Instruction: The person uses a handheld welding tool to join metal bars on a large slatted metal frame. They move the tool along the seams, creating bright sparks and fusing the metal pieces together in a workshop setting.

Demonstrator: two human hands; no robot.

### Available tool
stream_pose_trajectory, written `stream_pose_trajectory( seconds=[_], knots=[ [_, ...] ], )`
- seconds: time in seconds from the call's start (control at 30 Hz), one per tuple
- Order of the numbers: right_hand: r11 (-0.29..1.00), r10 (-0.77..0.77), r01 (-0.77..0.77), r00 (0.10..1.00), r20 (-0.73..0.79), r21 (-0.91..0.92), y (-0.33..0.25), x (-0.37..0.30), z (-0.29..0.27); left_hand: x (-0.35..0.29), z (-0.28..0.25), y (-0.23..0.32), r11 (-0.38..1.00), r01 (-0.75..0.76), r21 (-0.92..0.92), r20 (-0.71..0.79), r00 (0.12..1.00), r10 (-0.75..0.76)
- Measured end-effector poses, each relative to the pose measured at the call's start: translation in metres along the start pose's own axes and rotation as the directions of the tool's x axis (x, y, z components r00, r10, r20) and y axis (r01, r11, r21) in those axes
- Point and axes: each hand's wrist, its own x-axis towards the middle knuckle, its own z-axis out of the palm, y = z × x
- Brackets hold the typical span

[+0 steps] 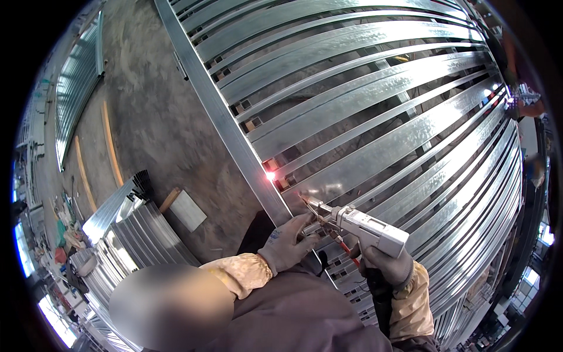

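Silver metal all over: slatted panel (346, 101) lies spread out in front of the wearer, rows of flat slats meeting an edge rail (223, 120) on the left.

Right hand (388, 265), gloved, is wrapped round the grip of a white-grey gun (375, 227); body up off the slats, copper-tipped nozzle (304, 197) pointing up-left toward the rail. Reads as a one-hand carry, leaving the other glove free to steady. Left hand (287, 243), also gloved, sits at the rail just beside the nozzle, fingers partly curled – can't tell if it's pinching anything or only leaning. My guess: a brace to keep the tip steady.

Bright pinkish-white spot (270, 175) glows on the rail near a slat end, a bit apart from the nozzle in this view. Probably where the beam or its reflection lands; can't confirm.

Panel looks shiny, mottled on the wide slats, with narrow ones between and gaps showing the dark floor (152, 76). Open square tube ends show along the rail. Gun is boxy at the back, stepping down to a slim tip – red hose (353, 256) underneath.
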Motion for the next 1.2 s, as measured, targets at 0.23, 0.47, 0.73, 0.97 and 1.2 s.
stream_pose_trajectory(
  seconds=[0.23,0.47,0.73,0.97,1.2],
  knots=[
    [0.991,-0.116,0.121,0.989,0.089,-0.051,0.022,0.006,-0.019,-0.007,0.002,0.026,0.955,-0.013,0.295,0.131,0.991,-0.027],
    [0.984,-0.16,0.172,0.973,0.166,-0.056,0.018,0.026,-0.024,-0.014,0.013,0.041,0.782,0.079,0.619,0.14,0.968,-0.209],
    [0.976,-0.155,0.185,0.96,0.235,-0.112,0.022,0.038,-0.025,-0.01,0.017,0.046,0.794,0.069,0.603,0.12,0.977,-0.176],
    [0.98,-0.134,0.162,0.967,0.217,-0.117,0.021,0.038,-0.025,-0.012,0.016,0.04,0.801,0.022,0.598,0.123,0.985,-0.118],
    [0.971,-0.215,0.232,0.954,0.209,-0.062,0.031,0.044,-0.029,-0.012,0.017,0.034,0.796,0.021,0.605,0.115,0.987,-0.114]
  ],
)
